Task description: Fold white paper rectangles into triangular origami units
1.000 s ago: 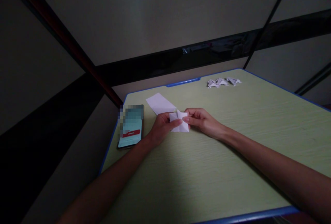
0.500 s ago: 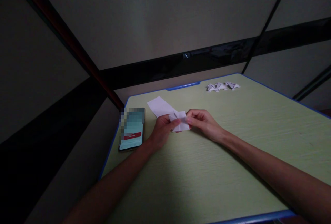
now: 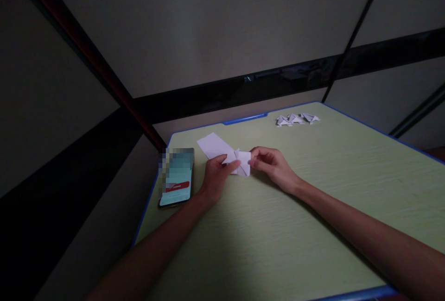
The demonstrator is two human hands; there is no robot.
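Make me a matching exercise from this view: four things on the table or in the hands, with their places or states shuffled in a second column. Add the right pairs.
Column one
1. Smartphone
2. Folded paper
3. Three origami figures
4. Loose paper sheet

Column two
A. Gathered near the far edge of the table
B. Just beyond the left hand, partly hidden
C. At the left side, screen lit
D. Between the left hand and the right hand, creased

Right pairs
1-C
2-D
3-A
4-B
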